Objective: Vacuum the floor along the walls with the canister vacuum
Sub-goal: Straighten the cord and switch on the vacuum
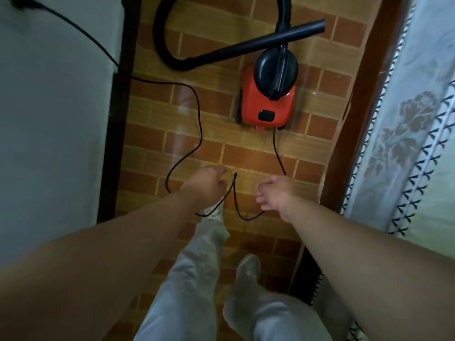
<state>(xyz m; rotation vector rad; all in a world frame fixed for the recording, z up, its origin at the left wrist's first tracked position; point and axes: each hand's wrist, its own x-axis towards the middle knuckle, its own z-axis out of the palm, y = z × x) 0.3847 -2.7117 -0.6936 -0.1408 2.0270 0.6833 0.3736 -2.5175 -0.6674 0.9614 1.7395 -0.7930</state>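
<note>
Both my bare forearms are extending forward and down. My left hand (209, 185) is reaching palm-down, its fingers blurred and its grasp unclear. My right hand (278, 193) is curling round a thin black power cord (277, 153).

A floor (258, 153) of glossy brick-pattern tiles in orange-brown and tan, with pale joints, is seen from above. Soft streaks of reflected light are laid across the tiles near the left side. On the left, a plain pale wall (54, 119) is bordered at its foot by a dark skirting strip (118, 134). On the right, a brown wooden frame (364, 94) is draped with a pale cloth (423, 57), which is printed with a grey floral motif (416, 112) and edged with dark stitched marks (418, 183).
</note>
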